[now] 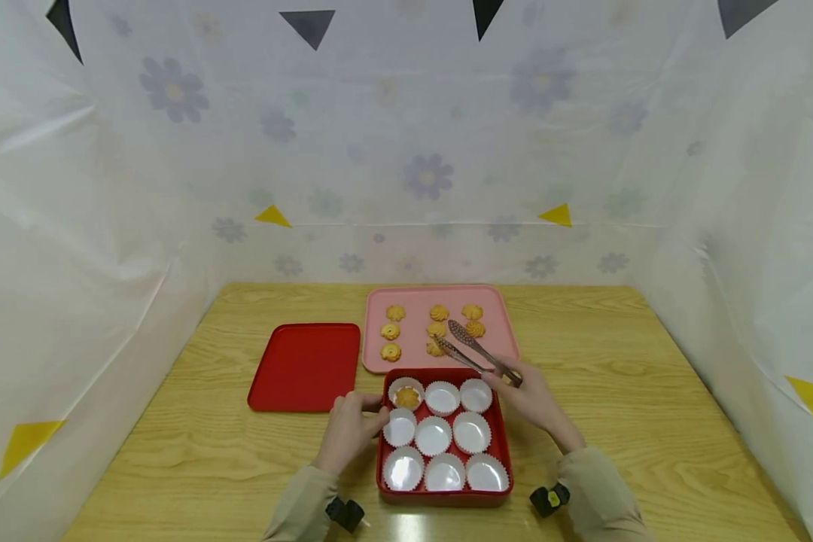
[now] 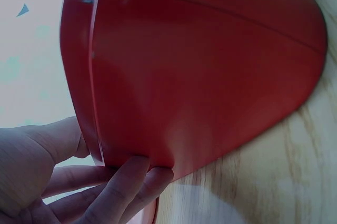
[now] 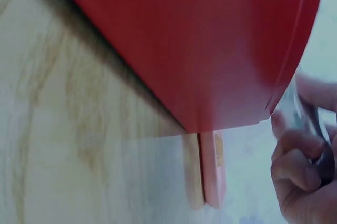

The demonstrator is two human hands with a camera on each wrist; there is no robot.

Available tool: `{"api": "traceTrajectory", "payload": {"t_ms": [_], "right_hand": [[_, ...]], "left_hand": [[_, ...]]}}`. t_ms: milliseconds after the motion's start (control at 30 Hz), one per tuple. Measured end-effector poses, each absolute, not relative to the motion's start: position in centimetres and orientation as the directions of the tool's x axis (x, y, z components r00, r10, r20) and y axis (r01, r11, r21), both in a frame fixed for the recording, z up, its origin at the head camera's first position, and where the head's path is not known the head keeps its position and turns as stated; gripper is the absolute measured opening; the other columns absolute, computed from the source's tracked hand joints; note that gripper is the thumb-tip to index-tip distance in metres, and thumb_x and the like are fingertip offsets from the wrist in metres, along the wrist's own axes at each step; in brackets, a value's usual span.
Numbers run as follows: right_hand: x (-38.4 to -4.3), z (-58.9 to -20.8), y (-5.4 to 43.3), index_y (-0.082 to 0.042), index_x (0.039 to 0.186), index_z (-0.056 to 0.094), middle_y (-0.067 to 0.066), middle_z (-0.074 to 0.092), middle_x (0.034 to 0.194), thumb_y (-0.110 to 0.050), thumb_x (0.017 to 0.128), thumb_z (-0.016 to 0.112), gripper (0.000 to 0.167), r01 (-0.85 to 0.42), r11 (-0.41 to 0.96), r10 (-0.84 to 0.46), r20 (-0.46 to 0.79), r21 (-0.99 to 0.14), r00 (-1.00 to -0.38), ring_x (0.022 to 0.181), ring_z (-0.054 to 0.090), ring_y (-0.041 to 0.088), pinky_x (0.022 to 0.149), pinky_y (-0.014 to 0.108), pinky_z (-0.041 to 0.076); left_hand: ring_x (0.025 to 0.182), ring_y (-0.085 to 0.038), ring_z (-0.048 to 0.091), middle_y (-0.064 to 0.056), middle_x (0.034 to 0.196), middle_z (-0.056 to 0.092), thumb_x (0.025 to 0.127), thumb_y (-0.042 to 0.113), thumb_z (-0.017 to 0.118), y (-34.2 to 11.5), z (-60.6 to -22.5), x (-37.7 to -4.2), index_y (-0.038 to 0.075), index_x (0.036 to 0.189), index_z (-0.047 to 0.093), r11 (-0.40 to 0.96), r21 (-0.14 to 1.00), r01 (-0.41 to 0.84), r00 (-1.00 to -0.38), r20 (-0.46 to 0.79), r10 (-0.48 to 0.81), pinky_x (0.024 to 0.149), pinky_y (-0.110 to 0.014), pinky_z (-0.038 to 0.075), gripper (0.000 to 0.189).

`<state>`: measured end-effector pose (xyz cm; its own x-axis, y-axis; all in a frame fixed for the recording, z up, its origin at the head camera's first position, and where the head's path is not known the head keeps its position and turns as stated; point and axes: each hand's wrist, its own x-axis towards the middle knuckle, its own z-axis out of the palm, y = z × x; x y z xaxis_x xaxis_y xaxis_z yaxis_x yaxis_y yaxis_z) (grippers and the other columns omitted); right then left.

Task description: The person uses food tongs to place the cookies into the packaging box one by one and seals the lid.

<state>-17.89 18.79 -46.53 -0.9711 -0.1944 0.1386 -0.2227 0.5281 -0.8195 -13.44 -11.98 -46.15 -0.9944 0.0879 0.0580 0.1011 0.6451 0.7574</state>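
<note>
Wooden table (image 1: 623,376) — red box (image 1: 445,498) touches left hand (image 1: 352,427), right hand (image 1: 534,395) holds tongs (image 1: 472,344).

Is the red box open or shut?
Open. You can look straight into the red box and see the white paper cups inside.

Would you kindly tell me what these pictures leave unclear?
Head view: one cookie, partly covered by the tongs.
Left wrist view: the inside of the box, hidden by its outer wall.
Right wrist view: the right hand, partly cut off by the picture's edge.
</note>
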Motion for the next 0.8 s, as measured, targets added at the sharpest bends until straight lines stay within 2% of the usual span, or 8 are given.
{"api": "traceTrajectory", "payload": {"t_ms": [67,267,400,567,800], "right_hand": [[-18.0,-46.7,19.0,0.000,0.125,0.065,0.009,0.059,0.085,-0.024,0.096,0.068,0.038,-0.177,0.559,-0.131,0.125,-0.810,-0.984,0.055,0.035,0.002,0.049,0.021,0.033],[-18.7,-46.9,19.5,0.005,0.119,0.066,0.010,0.059,0.075,-0.027,0.097,0.066,0.039,-0.117,0.639,-0.032,0.125,-0.761,-0.992,0.049,0.038,0.006,0.044,0.022,0.031],[-19.3,-47.0,19.9,0.007,0.116,0.066,0.010,0.061,0.074,-0.026,0.098,0.064,0.038,-0.105,0.691,-0.022,0.124,-0.716,-0.992,0.052,0.042,0.009,0.045,0.023,0.033],[-20.1,-47.1,20.2,0.003,0.092,0.063,0.008,0.055,0.067,-0.024,0.098,0.065,0.029,-0.090,0.722,-0.019,0.110,-0.686,-0.994,0.054,0.045,0.013,0.048,0.025,0.036],[-20.9,-47.4,20.5,0.003,0.092,0.062,0.002,0.048,0.060,-0.023,0.097,0.065,0.027,-0.063,0.722,-0.022,0.069,-0.689,-0.997,0.051,0.044,0.012,0.045,0.025,0.036]], "left_hand": [[0.083,-0.019,0.062,-0.012,0.099,0.079,0.087,0.010,0.070,-12.0,-46.1,-13.4,0.001,0.110,0.077,0.645,0.758,0.098,-0.995,0.055,0.087,0.073,-0.029,0.050,0.026],[0.080,-0.017,0.061,-0.010,0.096,0.079,0.087,0.010,0.070,-12.0,-46.1,-13.5,0.002,0.108,0.078,0.648,0.755,0.102,-0.994,0.056,0.091,0.071,-0.028,0.049,0.024],[0.079,-0.017,0.060,-0.009,0.096,0.079,0.087,0.011,0.070,-12.0,-46.2,-13.5,0.002,0.107,0.078,0.650,0.753,0.103,-0.994,0.059,0.090,0.072,-0.028,0.048,0.024],[0.080,-0.018,0.060,-0.010,0.098,0.079,0.087,0.011,0.070,-12.0,-46.3,-13.5,0.002,0.108,0.078,0.655,0.747,0.110,-0.994,0.067,0.090,0.073,-0.028,0.049,0.024],[0.077,-0.015,0.058,-0.010,0.098,0.079,0.087,0.010,0.070,-12.0,-46.3,-13.5,0.002,0.108,0.078,0.649,0.752,0.111,-0.993,0.066,0.093,0.071,-0.026,0.048,0.024]]}}
